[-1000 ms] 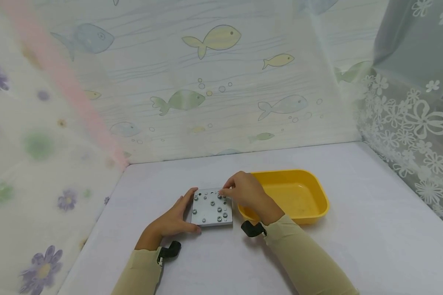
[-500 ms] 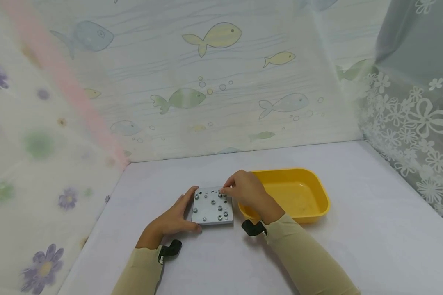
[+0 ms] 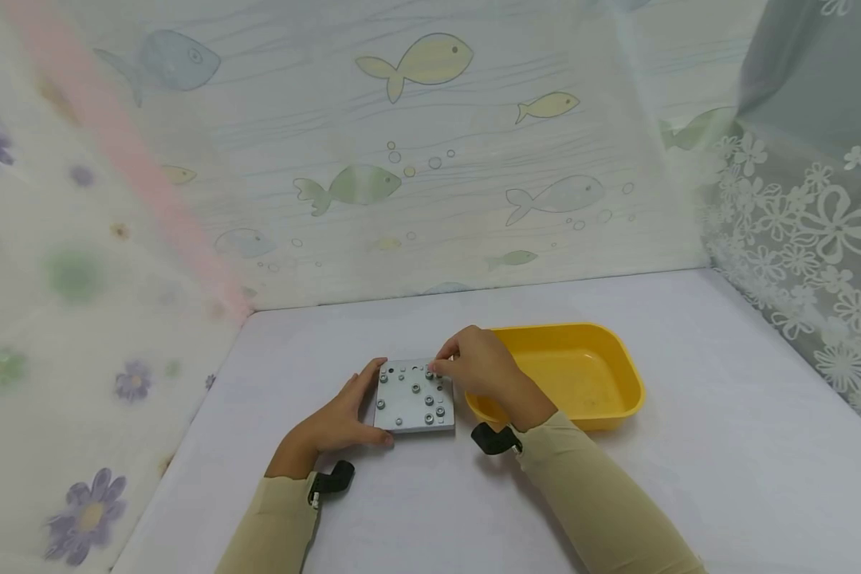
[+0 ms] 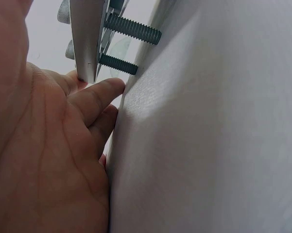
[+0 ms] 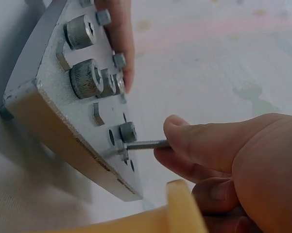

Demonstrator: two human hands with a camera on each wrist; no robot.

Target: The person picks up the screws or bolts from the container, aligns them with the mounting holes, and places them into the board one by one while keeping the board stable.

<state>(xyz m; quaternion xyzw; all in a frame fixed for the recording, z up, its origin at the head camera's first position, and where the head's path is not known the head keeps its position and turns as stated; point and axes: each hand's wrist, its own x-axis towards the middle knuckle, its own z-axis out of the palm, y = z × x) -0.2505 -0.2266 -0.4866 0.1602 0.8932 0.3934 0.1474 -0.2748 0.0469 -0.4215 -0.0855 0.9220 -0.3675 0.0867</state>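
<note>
A silver metal plate (image 3: 402,410) carries several socket-head bolts and some holes. My left hand (image 3: 336,420) holds it at the left side, thumb by the near edge and fingers by the far edge. Threaded bolt shanks (image 4: 133,29) stick out beneath the plate in the left wrist view. My right hand (image 3: 482,364) is over the plate's far right corner, pinching a thin screw (image 5: 148,144) between thumb and forefinger. The screw's threaded end meets the plate's face among holes and a small bolt (image 5: 128,131); its head is hidden by the fingertips.
A yellow plastic tray (image 3: 642,395) stands right of the plate, partly behind the right wrist. Its rim shows close below the right hand in the right wrist view. A white-covered table (image 3: 416,510) meets a fish-patterned curtain (image 3: 430,159) at its back edge.
The scene sits slightly higher in the head view. Both hands and the plate keep their places relative to each other, the right hand still pinching at the far right corner.
</note>
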